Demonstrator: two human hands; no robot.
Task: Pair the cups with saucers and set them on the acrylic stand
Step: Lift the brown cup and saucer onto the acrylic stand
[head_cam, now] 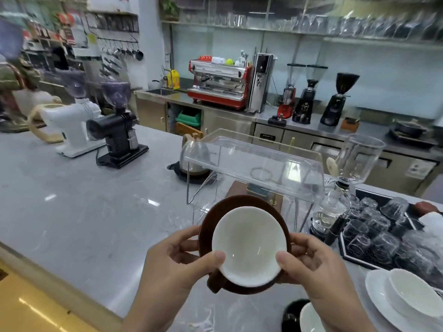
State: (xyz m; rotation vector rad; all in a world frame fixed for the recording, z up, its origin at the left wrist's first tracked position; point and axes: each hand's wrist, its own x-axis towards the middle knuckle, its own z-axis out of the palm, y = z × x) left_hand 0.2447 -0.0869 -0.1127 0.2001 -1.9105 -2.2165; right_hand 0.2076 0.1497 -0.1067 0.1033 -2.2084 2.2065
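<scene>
Grey counter point(72, 212); brown, white-lined cup point(249, 245)

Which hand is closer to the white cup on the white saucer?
Right. The right hand holds the brown saucer just left of the white cup on the white saucer; the left hand is farther left.

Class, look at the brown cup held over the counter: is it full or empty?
Empty. The brown cup, sitting on its brown saucer and held by both hands, shows a bare white inside down to the bottom, with no liquid.
</scene>
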